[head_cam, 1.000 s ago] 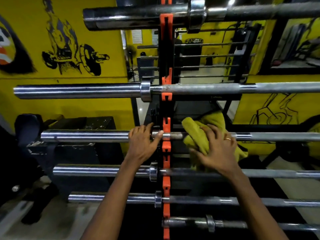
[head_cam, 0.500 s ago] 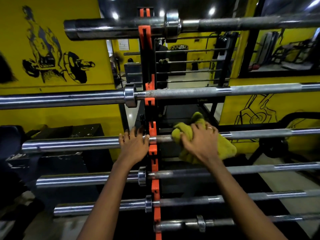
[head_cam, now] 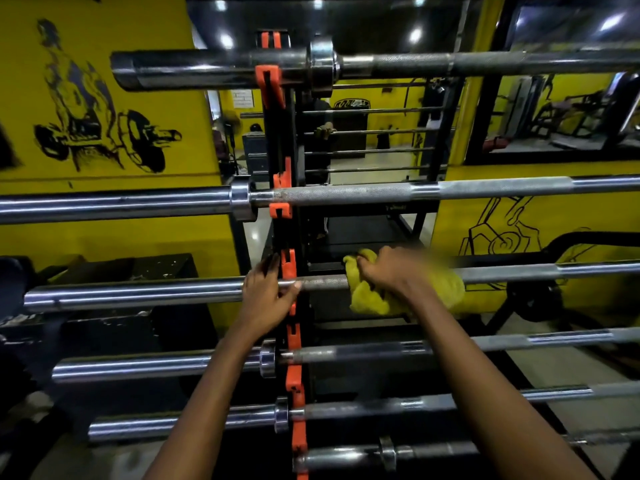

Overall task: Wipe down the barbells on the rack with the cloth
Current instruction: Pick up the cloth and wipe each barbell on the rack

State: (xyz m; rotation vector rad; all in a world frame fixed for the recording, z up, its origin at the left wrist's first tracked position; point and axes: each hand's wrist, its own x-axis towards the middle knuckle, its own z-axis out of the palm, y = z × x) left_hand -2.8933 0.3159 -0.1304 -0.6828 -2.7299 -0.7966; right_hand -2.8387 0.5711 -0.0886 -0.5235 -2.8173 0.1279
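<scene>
bar: third from the top of the rack, chrome, lying level in the orange hooks. Sleeve sticks out left of the upright, knurled shaft runs right.
cloth: yellow, bunched round the shaft just right of the upright; loose folds hang below the bar.
right hand: closed round the cloth and the shaft under it, knuckles up; part motion-blurred.
left hand: laid on the bar at the upright, fingers fairly straight over the top, thumb along the shaft. Grasps nothing; looks like steadying.
step: probably wiping the shaft near the upright; the long run to the right is bare of cloth.
handling, bar: heavy, rigid, likely free to roll in the hooks. Sleeve slick, knurl grippy and may snag lint. Brace at the collar by the upright.
handling, cloth: light, limp. Wrap it fully round and squeeze; keep the hanging tail off the bar below.
other bars: two above, three below, neither hand on them.
</scene>
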